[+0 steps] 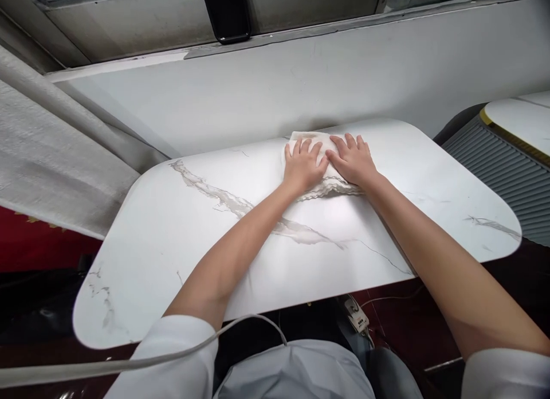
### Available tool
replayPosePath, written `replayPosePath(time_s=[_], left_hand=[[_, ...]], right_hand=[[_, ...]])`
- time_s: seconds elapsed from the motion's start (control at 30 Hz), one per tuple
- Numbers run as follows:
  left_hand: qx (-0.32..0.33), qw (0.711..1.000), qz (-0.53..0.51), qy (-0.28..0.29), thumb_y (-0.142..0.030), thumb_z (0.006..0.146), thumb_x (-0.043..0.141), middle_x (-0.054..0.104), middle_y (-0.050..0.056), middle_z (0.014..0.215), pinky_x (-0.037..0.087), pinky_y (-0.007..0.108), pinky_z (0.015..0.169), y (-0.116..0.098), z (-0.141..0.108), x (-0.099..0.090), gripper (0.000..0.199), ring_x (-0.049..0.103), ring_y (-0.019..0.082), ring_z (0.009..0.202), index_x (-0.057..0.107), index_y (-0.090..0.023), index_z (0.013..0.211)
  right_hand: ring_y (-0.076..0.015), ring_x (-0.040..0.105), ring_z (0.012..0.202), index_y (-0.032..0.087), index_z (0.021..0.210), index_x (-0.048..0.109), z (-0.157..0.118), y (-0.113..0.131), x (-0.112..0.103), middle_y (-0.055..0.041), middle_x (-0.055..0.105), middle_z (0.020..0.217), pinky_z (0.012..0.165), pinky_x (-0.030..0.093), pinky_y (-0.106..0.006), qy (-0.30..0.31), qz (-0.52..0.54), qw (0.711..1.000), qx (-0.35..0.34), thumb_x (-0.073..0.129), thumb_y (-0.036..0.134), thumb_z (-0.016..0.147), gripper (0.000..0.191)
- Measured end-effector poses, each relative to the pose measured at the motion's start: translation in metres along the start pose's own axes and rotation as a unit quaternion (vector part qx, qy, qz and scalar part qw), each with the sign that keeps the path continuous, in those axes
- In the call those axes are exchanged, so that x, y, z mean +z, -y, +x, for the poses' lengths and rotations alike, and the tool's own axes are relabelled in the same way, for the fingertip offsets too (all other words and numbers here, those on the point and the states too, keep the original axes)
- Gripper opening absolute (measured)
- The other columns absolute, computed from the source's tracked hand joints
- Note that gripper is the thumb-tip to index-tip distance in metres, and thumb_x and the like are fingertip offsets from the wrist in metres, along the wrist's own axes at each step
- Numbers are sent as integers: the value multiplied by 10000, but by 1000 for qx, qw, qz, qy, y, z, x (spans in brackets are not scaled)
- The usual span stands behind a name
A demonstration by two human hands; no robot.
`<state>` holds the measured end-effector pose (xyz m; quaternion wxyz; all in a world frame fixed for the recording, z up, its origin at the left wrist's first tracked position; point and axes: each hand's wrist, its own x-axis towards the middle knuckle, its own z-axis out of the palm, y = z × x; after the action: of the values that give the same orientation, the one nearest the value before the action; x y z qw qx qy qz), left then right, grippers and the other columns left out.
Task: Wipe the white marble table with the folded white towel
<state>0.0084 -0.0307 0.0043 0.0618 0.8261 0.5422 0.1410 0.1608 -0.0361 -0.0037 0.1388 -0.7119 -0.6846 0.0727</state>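
A folded white cloth (333, 185) with a wavy edge lies near the far edge of the white marble-patterned table (206, 227). Flat on the left part of the cloth rests my left hand (304, 165), its fingers spread. My right hand (353, 160) presses on the cloth's right part, also with fingers spread. The two thumbs are close together over the middle of the cloth.
A black phone (227, 15) leans on the ledge behind the white wall panel (215, 95). At the left hangs a pale curtain (55, 141). A ribbed grey cabinet (494, 169) stands at the right. A white cable (129, 364) crosses in front of my body.
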Motion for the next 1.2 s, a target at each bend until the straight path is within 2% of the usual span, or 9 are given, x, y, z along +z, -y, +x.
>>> replayPosePath(time_s=[0.13,0.27,0.43,0.53,0.7,0.9,1.07,1.2], left_hand=[[-1,1000,5,-12,-408,1024,314,400,57,1594,144,520,1251,8,22,3,505,282,247,1504,465,-243,1477],[-11,999,8,-30,-403,1019,314,431,54,1572,163,509,1246,14,36,5,493,319,241,1482,484,-252,1457],[-27,999,27,-29,-387,1021,301,440,48,1563,153,518,1245,14,54,6,487,300,253,1490,475,-269,1461],[-29,998,38,-27,-393,1019,296,457,37,1548,138,533,1245,12,66,8,485,259,279,1507,475,-290,1458],[-37,998,43,-39,-396,1012,306,488,36,1519,166,514,1239,10,78,11,472,293,281,1480,506,-297,1428],[-46,997,53,-42,-387,1008,314,478,26,1529,159,518,1243,7,77,14,465,300,261,1483,490,-317,1433],[-52,996,63,-37,-377,1015,288,422,73,1572,124,558,1246,-14,76,21,501,294,270,1493,446,-260,1476],[-38,997,54,-35,-383,1015,293,415,77,1578,121,559,1250,-35,73,27,515,296,273,1496,438,-242,1488]], right_hand=[[-441,167,1508,205,1571,308,28,-6,6,-144,266,1638,1173,171,-673,-8,8,1000,-15,233,622,954,749],[-436,221,1483,153,1574,241,55,-16,15,-164,307,1612,1162,206,-673,-39,29,997,-57,236,656,932,816],[-447,240,1457,162,1491,384,80,-23,21,-148,369,1566,1153,234,-650,-36,27,997,-66,222,636,946,740],[-469,285,1409,187,1473,408,88,-23,20,-165,377,1543,1093,275,-680,-52,22,997,-43,213,643,951,721],[-461,360,1344,186,1502,360,95,-23,17,-192,384,1506,1052,237,-741,-25,-39,999,-20,135,609,984,706],[-463,391,1315,216,1452,440,99,-31,18,-173,443,1470,1044,207,-781,-52,7,997,-55,191,633,965,688],[-458,381,1345,229,1459,446,89,-46,6,-162,431,1504,1068,232,-744,-36,15,998,-48,241,636,953,682],[-419,417,1337,250,1487,409,77,-62,-5,-142,422,1523,1086,280,-681,-33,1,999,-40,236,630,961,672]])
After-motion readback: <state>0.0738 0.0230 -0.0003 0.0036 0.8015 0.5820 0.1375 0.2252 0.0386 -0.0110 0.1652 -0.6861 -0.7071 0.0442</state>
